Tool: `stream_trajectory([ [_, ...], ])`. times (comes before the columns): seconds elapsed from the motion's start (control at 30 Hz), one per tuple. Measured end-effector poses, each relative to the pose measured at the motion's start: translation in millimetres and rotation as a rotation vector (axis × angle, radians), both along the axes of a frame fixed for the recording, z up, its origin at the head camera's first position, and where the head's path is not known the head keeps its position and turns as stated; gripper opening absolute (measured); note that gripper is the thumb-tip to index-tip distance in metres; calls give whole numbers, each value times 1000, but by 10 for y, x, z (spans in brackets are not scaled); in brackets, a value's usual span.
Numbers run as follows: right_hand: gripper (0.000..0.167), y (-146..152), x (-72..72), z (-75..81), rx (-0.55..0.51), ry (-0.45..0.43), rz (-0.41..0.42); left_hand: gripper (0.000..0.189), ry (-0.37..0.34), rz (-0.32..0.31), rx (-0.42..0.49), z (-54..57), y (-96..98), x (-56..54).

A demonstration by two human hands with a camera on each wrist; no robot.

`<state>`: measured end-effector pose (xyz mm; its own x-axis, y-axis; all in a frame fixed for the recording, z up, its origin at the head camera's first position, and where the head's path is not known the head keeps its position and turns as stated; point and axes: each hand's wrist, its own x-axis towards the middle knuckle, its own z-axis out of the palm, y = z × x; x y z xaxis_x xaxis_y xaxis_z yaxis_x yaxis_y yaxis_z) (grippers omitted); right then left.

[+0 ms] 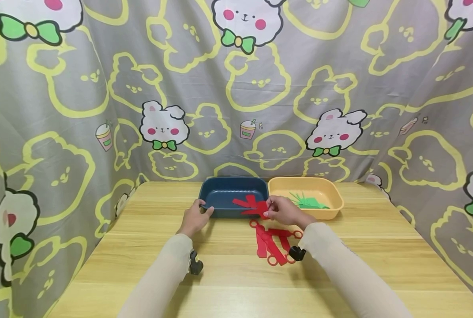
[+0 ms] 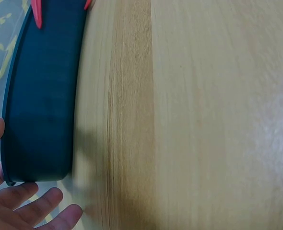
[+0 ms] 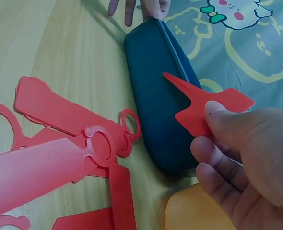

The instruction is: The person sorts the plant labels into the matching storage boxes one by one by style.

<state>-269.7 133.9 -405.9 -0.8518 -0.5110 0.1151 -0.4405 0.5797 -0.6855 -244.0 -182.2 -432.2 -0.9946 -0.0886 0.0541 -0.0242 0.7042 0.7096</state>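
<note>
At the left end of the dark blue plastic basin (image 1: 233, 214), my left hand (image 1: 194, 219) pinches the rim at the corner, some fingers spread beside the end wall (image 2: 38, 172). My right hand (image 1: 283, 209) pinches a red T-shaped plant label (image 3: 208, 109) between thumb and fingers over the front right rim of that basin, its pointed end towards the left. Other red labels (image 1: 241, 202) lie inside the basin. In front of it on the table is a loose pile of flat red tags with ring ends (image 1: 271, 244), below my right wrist.
A yellow basin (image 1: 335, 206) stands right beside the blue one and holds green pointed labels (image 1: 309, 202). Both sit at the back of the wooden table (image 1: 228, 282). A grey patterned curtain (image 1: 204, 88) hangs behind and at both sides.
</note>
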Motion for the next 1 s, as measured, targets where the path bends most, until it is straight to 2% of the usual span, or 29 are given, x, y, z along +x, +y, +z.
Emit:
stream_trajectory([
  [0.37, 16, -20, -26, 38, 4, -6, -16, 46, 9, -7, 11, 3, -2, -3],
  [0.83, 14, -54, -34, 98, -9, 22, 14, 44, 10, 4, -7, -6, 0, -12],
  [1.0, 15, -73, -31, 134, -7, -1, 0, 44, 7, 7, -9, -7, 3, -9],
])
